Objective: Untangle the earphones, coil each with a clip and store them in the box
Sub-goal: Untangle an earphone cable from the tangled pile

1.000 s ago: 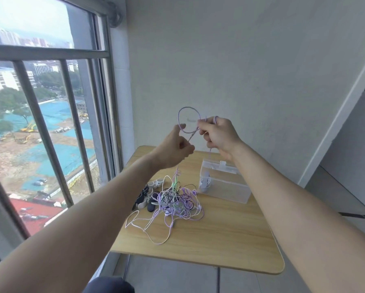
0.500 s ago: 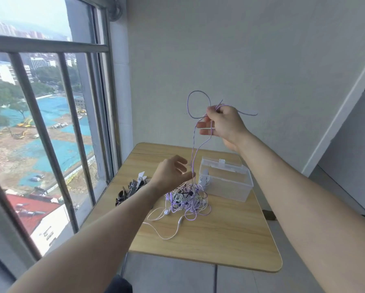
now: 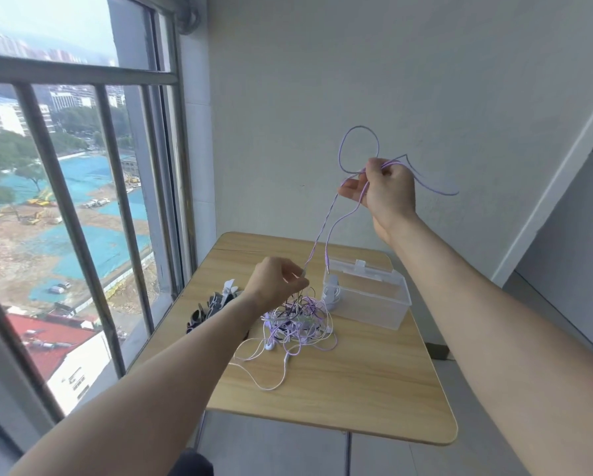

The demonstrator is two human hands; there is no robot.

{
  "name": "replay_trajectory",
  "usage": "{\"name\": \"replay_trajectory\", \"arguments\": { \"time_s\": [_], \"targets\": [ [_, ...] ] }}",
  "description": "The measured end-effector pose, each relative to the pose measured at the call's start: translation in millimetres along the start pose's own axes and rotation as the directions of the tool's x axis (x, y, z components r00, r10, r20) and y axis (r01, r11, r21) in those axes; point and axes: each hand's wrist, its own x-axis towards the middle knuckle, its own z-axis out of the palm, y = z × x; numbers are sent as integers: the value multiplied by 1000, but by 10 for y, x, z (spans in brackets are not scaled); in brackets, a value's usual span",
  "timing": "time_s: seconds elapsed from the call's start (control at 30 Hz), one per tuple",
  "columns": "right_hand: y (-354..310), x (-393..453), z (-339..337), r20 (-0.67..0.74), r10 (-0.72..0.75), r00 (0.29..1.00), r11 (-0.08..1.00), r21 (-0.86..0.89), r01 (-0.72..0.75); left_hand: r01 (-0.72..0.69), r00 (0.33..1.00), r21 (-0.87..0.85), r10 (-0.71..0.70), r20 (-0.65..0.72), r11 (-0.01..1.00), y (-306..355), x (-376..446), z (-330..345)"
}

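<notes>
Nearest, the left hand pinches a purple earphone cable just above the tangled pile on the wooden table. Beyond sits the clear box. Higher, the right hand grips the cable's loop.

A high-rise flat's narrow balcony nook: barred window over city, small wooden table.

- Left hand: fingertips hidden behind its own knuckles; grip on cord unclear.
- Tangle below that grip: individual earphones indistinguishable.
- Clips: partly behind left wrist, blurred.
</notes>
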Motion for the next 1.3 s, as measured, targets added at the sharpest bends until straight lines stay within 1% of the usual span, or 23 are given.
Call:
{"name": "replay_trajectory", "arguments": {
  "time_s": [0.1, 0.2, 0.3, 0.37, 0.43, 0.53, 0.6, 0.63, 0.7, 0.73, 0.8, 0.9, 0.97, 1.0, 1.03, 1.07, 1.13, 1.17, 1.2, 1.23, 1.3],
  "targets": [
    [25, -12, 7, -44, -5, 999, 1000, 28, 6, -12, 999, 10, 11, 39, 1000, 20, -8, -12],
    [57, 8, 6, -104, 12, 994, 999, 35, -9, -28, 999, -13, 29, 33, 1000, 36, -17, -27],
    [46, 35, -12, -117, 17, 993, 999, 37, -13, -51, 997, -46, 53, 61, 998, 19, -10, -27],
    [19, 52, -22, -100, 7, 995, 997, 78, 1, -68, 990, -64, 75, 120, 996, 20, -17, -16],
    [-20, 54, -16, -75, -5, 997, 992, 126, 14, -73, 987, -60, 81, 139, 996, 28, -17, -8],
    [-71, 29, 12, -33, -15, 999, 981, 193, 21, -97, 990, -69, 103, 93, 993, 46, -9, 6],
    [-88, -1, 41, 28, 14, 1000, 976, 219, -19, -130, 989, -110, 137, 55, 985, 97, -15, 13],
    [-89, -19, 58, 63, 23, 998, 976, 216, -36, -144, 988, -105, 148, 37, 984, 129, -6, 13],
    [-100, -44, 79, 105, 17, 994, 979, 201, -38, -158, 987, -36, 158, 19, 987, 216, 28, 7],
    [-112, -47, 87, 104, 8, 995, 981, 191, -27, -155, 988, -2, 155, 10, 988, 257, 57, -4],
    [-131, -24, 87, 63, -8, 998, 990, 141, -1, -145, 989, 19, 145, 1, 989, 329, 109, -41],
    [-122, 47, 29, 7, -27, 1000, 1000, -16, 27, -149, 987, -55, 152, 51, 987, 433, 159, -121],
    [-97, 50, -32, 41, 11, 999, 988, -152, -5, -144, 989, -129, 149, 28, 981, 490, 183, -175],
    [-71, 30, -66, 91, 57, 994, 967, -252, -32, -140, 990, -168, 143, 1, 976, 507, 194, -202],
    [-38, -4, -103, 162, 123, 979, 931, -359, -57, -141, 990, -191, 138, -27, 971, 519, 208, -227],
    [11, -45, -140, 244, 203, 948, 881, -469, -68, -150, 988, -181, 142, -55, 972, 528, 220, -255],
    [153, -131, -230, 384, 357, 851, 744, -669, -10, -184, 980, -113, 174, -93, 976, 553, 231, -293],
    [243, -171, -263, 423, 423, 802, 690, -724, 18, -198, 977, -95, 189, -97, 976, 566, 234, -308],
    [332, -207, -291, 443, 471, 763, 673, -740, 15, -208, 976, -88, 200, -92, 974, 586, 230, -322],
    [410, -245, -295, 454, 492, 743, 689, -725, -13, -213, 975, -71, 207, -83, 974, 593, 228, -333],
    [523, -296, -274, 472, 454, 756, 756, -653, -46, -238, 969, 7, 238, -67, 971, 591, 231, -327]
  ]
}}
